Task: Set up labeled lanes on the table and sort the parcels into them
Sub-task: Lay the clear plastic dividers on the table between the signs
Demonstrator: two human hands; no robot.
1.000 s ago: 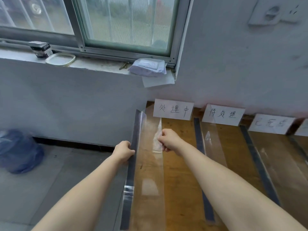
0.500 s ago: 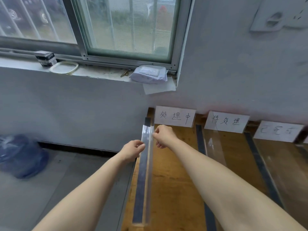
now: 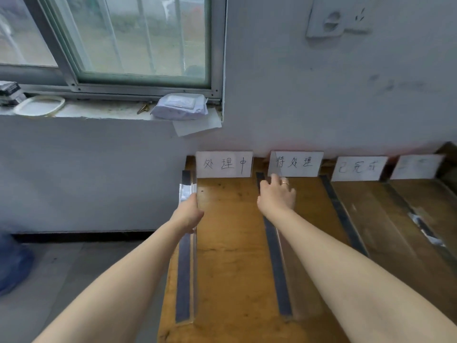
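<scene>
My left grip (image 3: 189,214) is clamped on the clear strip (image 3: 184,280) with the dark band that runs along the left edge of the wooden surface (image 3: 235,243), fingers curled over it about a third of the way down from the wall. My right grip (image 3: 277,196) is apart and holds nothing. Its fingers are stretched forward and there is a ring (image 3: 285,182) on one of them. The fingertips (image 3: 273,176) reach the lower left corner of the second card (image 3: 295,164), just above the far end of the second strip (image 3: 277,268), which passes under my wrist and forearm.

Four handwritten cards lean against the wall at the back of the surface: the first card (image 3: 223,164) is between the two strips, then the second, the third card (image 3: 358,168) and the fourth card (image 3: 418,167), whose writing is too faint to read. Two more dark strips lie farther right, the third strip (image 3: 343,219) and the fourth strip (image 3: 420,226), marking off the lanes.

On the windowsill above sit a pack of wipes (image 3: 179,106) and an oval lid (image 3: 39,106). A blue bag (image 3: 12,263) lies on the floor at the left.
</scene>
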